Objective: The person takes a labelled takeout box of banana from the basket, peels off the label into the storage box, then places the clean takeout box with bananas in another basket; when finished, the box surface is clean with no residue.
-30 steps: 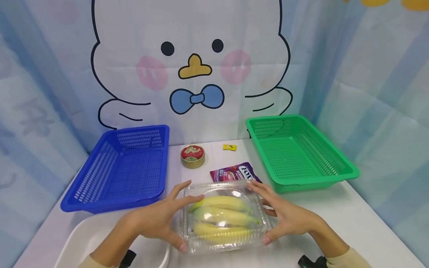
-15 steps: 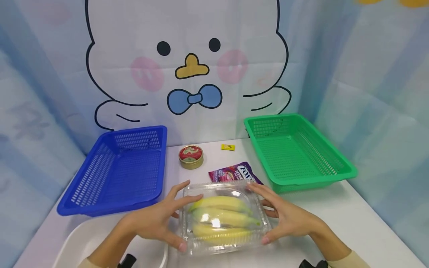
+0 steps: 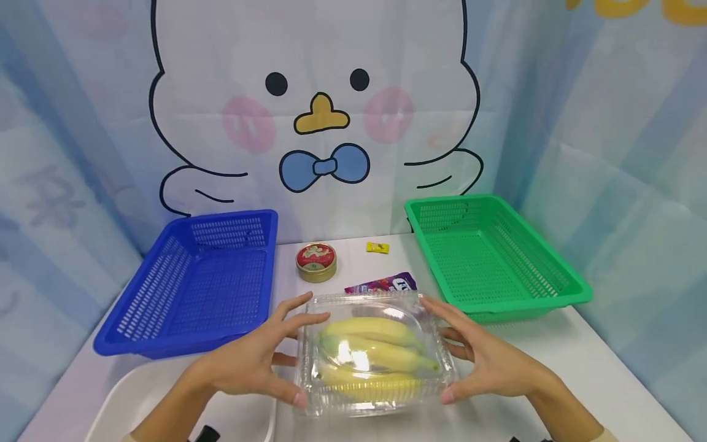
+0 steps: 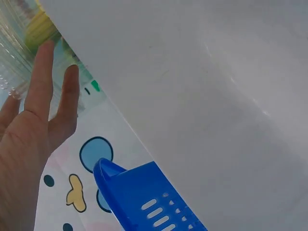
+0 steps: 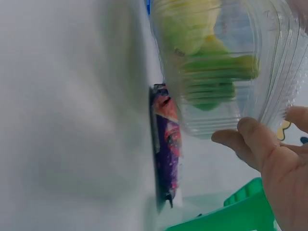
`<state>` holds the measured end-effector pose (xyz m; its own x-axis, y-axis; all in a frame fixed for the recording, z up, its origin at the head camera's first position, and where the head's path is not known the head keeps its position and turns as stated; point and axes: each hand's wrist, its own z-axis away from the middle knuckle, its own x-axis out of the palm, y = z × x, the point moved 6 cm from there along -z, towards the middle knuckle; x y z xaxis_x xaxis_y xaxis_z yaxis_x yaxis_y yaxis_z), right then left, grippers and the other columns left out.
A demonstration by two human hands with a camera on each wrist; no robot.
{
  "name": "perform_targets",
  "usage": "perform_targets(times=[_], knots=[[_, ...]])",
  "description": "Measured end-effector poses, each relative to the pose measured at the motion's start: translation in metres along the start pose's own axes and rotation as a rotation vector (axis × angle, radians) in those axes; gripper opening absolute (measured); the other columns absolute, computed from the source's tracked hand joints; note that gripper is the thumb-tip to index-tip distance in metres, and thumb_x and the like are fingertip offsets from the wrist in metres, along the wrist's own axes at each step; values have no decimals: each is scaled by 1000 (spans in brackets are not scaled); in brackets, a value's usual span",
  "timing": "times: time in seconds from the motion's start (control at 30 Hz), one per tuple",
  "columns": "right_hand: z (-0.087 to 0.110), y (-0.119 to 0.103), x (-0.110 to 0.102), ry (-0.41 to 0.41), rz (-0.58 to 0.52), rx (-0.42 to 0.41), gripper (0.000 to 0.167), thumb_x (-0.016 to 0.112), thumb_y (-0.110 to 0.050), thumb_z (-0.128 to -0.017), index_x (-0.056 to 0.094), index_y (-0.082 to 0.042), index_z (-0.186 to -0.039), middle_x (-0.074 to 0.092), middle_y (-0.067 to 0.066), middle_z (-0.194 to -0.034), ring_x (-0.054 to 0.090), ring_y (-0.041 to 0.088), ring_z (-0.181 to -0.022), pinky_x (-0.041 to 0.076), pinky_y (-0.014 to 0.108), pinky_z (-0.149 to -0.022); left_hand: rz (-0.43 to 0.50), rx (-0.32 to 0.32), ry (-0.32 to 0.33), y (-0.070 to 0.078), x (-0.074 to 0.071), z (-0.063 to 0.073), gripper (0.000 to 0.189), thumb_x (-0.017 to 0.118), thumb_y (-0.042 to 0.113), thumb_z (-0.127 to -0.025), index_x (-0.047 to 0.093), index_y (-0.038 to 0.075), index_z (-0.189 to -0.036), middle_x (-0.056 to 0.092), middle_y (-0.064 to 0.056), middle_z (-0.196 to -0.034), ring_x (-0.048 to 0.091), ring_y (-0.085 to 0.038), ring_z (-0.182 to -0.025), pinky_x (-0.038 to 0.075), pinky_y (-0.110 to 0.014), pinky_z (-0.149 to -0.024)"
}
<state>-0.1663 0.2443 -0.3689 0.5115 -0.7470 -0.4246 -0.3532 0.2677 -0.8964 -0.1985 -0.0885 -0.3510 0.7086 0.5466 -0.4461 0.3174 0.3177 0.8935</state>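
Observation:
A clear plastic clamshell box (image 3: pixel 381 402) with several yellow bananas (image 3: pixel 375 353) in it is held between both hands in front of me. My left hand (image 3: pixel 251 362) grips its left side, thumb at the near corner and fingers spread toward the far one. On the other side, my right hand (image 3: pixel 491 362) holds the right edge in the same way. In the right wrist view the box (image 5: pixel 207 122) hangs a little above the table, and the bananas' green ends show through its wall. Behind it lies a purple candy bag (image 3: pixel 381 285), partly covered by the box.
A blue basket (image 3: pixel 182 347) stands at left, a green basket (image 3: pixel 519 304) at right. Between them are a round red-topped tin (image 3: pixel 316 263) and a small yellow packet (image 3: pixel 378 248). A white tub (image 3: pixel 129 393) sits under my left forearm. Printed curtains enclose the table.
Both hands have shifted the box slightly to the right and up, so it hides more of the purple candy bag. The head view has also tilted a little.

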Motion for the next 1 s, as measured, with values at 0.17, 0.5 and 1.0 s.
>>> perform_targets(times=[0.17, 0.5, 1.0], knots=[[-3, -10, -5, 32, 10, -3, 122, 91, -7, -75, 11, -25, -166, 0, 3, -173, 28, 60, -144, 39, 18, -111, 18, 44, 66, 8, -6, 5, 93, 89, 27, -82, 36, 34, -159, -8, -2, -171, 37, -46, -140, 56, -40, -100], [-16, -17, -8, 40, -13, -22, 123, 90, -3, -74, 11, -25, -166, 2, 2, -172, 25, 64, -143, 46, 24, -108, -81, 152, 222, 17, -14, 15, 90, 90, 22, -80, 43, 29, -156, 0, 8, -172, 23, -49, -149, 59, -42, -93], [-47, -32, -12, 39, -15, -89, 120, 88, 0, -75, 13, -19, -166, -2, 3, -172, 32, 59, -143, 52, 50, -105, -155, 205, 298, 22, -37, 18, 90, 88, 30, -83, 39, 26, -159, 4, 8, -172, 30, -45, -147, 60, -50, -91]])
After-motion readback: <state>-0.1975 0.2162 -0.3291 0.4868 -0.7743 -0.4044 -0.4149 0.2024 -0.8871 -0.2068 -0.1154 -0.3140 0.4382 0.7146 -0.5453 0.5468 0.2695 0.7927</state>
